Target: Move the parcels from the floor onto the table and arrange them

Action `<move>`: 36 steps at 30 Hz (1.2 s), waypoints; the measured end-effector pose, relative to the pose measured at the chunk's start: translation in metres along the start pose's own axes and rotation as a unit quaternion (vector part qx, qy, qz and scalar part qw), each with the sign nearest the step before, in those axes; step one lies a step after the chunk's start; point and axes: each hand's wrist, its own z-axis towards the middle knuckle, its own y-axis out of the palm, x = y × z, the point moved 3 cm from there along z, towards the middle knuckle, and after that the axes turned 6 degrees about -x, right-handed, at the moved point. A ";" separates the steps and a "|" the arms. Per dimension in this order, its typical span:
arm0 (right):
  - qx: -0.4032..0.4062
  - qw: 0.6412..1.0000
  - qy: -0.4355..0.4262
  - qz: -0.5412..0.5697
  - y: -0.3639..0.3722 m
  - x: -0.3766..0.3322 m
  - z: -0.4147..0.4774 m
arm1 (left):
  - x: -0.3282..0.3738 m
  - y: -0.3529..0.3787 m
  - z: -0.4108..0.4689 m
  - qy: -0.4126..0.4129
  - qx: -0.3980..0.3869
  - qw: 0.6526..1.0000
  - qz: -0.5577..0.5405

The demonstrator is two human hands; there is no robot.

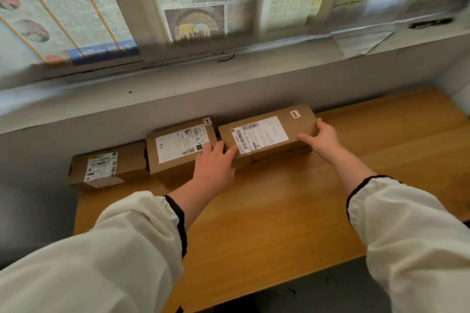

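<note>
Three brown cardboard parcels with white labels stand in a row at the back of the wooden table point(279, 211), against the grey wall. The right parcel point(295, 124) is held at both ends: my left hand point(216, 162) grips its near-left corner and my right hand point(323, 138) wraps its right end. The middle parcel point(178, 152) sits just left of it, partly behind my left hand. A smaller parcel point(106, 168) lies at the far left, at the table's left edge.
A grey ledge point(229, 76) runs above the wall behind the parcels, with newspaper-covered windows over it. Grey floor point(33, 216) shows left of the table and below its front edge. Bare table lies to the right of the row.
</note>
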 end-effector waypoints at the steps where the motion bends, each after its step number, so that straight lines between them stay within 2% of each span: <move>1: 0.004 1.000 -0.003 -0.011 0.001 -0.003 0.003 | -0.004 -0.001 0.002 -0.012 -0.011 1.000 0.000; 5: 0.014 0.999 -0.007 -0.045 0.009 -0.013 0.011 | -0.021 -0.004 0.004 -0.059 -0.057 0.996 -0.029; 9: 0.017 0.998 -0.002 -0.053 0.019 -0.023 0.015 | -0.039 -0.002 0.000 -0.072 -0.082 0.991 -0.072; 19: 0.074 0.994 0.013 -0.078 0.030 -0.034 0.003 | -0.056 -0.007 -0.011 -0.065 -0.047 0.978 -0.190; 21: 0.111 0.990 -0.013 -0.086 0.035 -0.042 -0.009 | -0.055 -0.010 -0.017 -0.052 -0.023 0.976 -0.210; 23: 0.121 0.983 -0.080 -0.115 0.053 -0.057 -0.025 | -0.057 -0.011 -0.030 -0.036 0.013 0.973 -0.229; 26: 0.054 0.966 -0.191 -0.168 0.106 -0.089 -0.058 | -0.075 -0.008 -0.062 -0.041 0.056 0.964 -0.258; 28: -0.012 0.947 -0.259 -0.192 0.151 -0.116 -0.085 | -0.101 -0.003 -0.089 -0.075 0.082 0.955 -0.274; 31: -0.111 0.898 -0.361 -0.224 0.223 -0.159 -0.130 | -0.162 0.010 -0.143 -0.163 0.119 0.927 -0.316; 36: -0.260 0.807 -0.468 -0.248 0.340 -0.221 -0.217 | -0.270 0.050 -0.265 -0.354 0.173 0.845 -0.362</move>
